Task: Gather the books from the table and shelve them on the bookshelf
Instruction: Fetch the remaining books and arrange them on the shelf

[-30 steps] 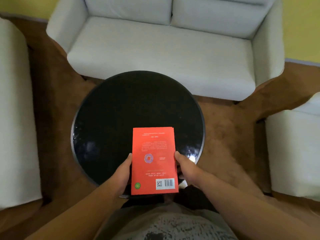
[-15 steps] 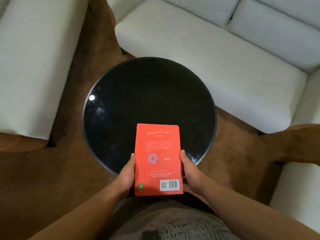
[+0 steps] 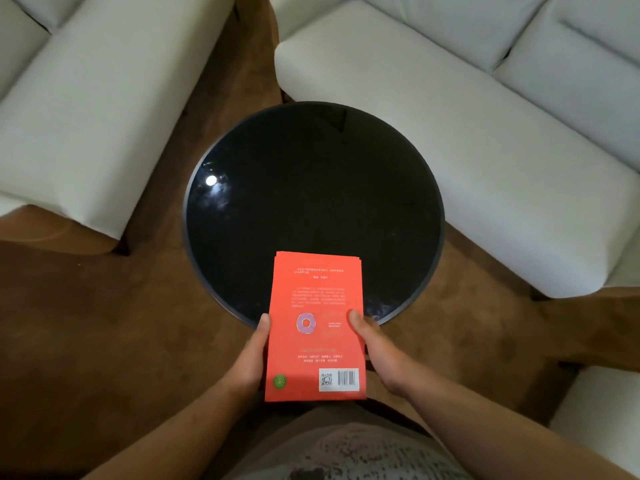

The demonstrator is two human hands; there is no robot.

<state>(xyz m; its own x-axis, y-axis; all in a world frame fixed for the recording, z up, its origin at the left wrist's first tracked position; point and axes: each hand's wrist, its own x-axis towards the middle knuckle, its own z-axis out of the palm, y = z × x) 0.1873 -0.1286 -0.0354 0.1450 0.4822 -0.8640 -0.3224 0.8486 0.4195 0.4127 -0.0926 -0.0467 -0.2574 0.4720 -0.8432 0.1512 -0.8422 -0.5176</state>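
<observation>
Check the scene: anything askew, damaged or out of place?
Nothing serious. The red book stack, held between left hand and right hand over the near edge of the black table, is slightly fanned at its far right corner.

No wording can be made out: the back cover of the red book (image 3: 315, 327) carries several blocks of small print, some dark and some yellow, all too blurred to read. A white label (image 3: 338, 389) at its lower right corner bears a QR code (image 3: 326, 379) and a barcode (image 3: 347, 378) with illegible digits. A green round emblem (image 3: 280, 381) sits at the lower left and a pink ring (image 3: 306, 323) near the middle.
</observation>
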